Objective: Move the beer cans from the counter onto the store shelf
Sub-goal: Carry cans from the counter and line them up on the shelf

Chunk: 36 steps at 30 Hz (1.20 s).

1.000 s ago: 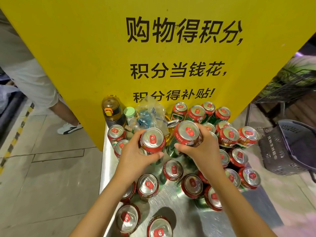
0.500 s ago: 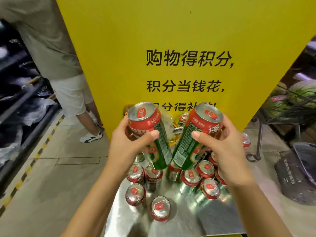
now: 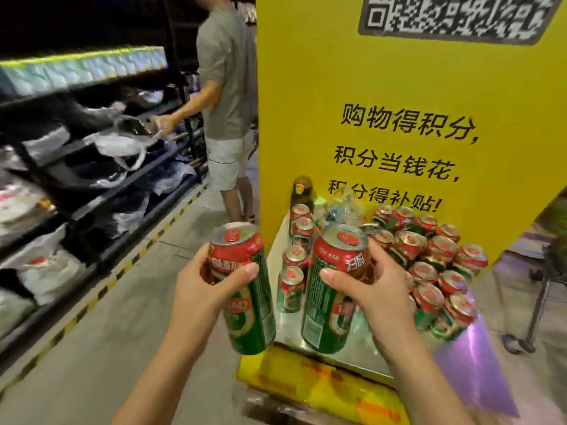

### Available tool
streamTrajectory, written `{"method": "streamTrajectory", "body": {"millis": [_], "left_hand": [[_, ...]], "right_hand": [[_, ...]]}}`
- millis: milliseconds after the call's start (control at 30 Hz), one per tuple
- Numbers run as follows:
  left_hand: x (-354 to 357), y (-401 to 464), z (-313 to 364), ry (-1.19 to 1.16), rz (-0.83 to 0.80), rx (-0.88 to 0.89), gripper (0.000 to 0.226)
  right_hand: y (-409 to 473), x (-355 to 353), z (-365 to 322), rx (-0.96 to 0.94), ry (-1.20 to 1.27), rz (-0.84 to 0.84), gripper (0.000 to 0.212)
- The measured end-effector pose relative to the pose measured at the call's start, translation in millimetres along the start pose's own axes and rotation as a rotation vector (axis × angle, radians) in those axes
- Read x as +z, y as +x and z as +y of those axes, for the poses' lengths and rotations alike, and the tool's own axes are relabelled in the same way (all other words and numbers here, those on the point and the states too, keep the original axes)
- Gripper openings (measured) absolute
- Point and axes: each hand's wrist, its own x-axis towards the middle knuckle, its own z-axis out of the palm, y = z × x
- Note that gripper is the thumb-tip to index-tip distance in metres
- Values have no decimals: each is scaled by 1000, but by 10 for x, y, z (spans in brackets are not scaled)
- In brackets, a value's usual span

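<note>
towering at the right, a yellow sign [image 3: 399, 87] with black characters and a blurred code square near its top. running along the left, dark store shelving [image 3: 92, 167] carrying white plastic bags and, on an upper level, a blurred row of pale packages. standing between shelving and sign, a person in a grey shirt and light shorts [image 3: 228, 118], reaching one arm toward the shelves. stretching beneath all this, a grey floor [image 3: 92, 348] with a yellow-and-black striped line beside the shelving. sitting at the foot of the sign, a shiny metal tabletop [image 3: 352, 351] crowded with upright red-and-green beer cans [image 3: 441, 271], most of them clustered at its right, a few lined up along its left edge, with a brown bottle [image 3: 302, 191] and crumpled clear plastic at the back. gripping a tall can [image 3: 245, 289], the left hand [image 3: 208, 289], fingers wrapped round its upper part, holding it tilted, out past the tabletop's left edge above the floor. clasping a second can [image 3: 334, 289], the right hand [image 3: 380, 289], thumb across the front, keeping it raised over the near edge of the tabletop, close beside the first can but not touching it.
</note>
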Motion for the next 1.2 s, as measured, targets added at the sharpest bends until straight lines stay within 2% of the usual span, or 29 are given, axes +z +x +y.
{"method": "streamTrajectory", "body": {"millis": [233,500,600,667,767,800,900,1033,1200], "left_hand": [[-774,-714,-75,48,305,-178,38],[-1867,-1248,-2,59,601,-196,27],[-2438,-1430,13,37,747,-206,29],[-2885,-1561,12,46,829,-201,32],[-3557,-1746,27,105,930,-196,56],[-3771,-1794,38,123,965,-201,57],[-4383,-1896,41,142,1039,-184,37],[-5056,-1945,50,147,1102,-190,42],[-5764,-1761,0,125,1161,-191,40]], "right_hand": [[-390,715,59,63,47,-242,62],[-578,1983,-57,41,86,-561,63],[-690,2672,-97,57,99,-691,55],[-809,3181,-132,68,104,-756,57],[-1021,3944,-190,69,112,-844,63],[-1094,4187,-210,65,112,-872,66],[-1282,4859,-242,72,125,-939,73],[-1430,5605,-279,86,120,-994,75],[-1374,6393,-321,103,77,-1030,65]]}}
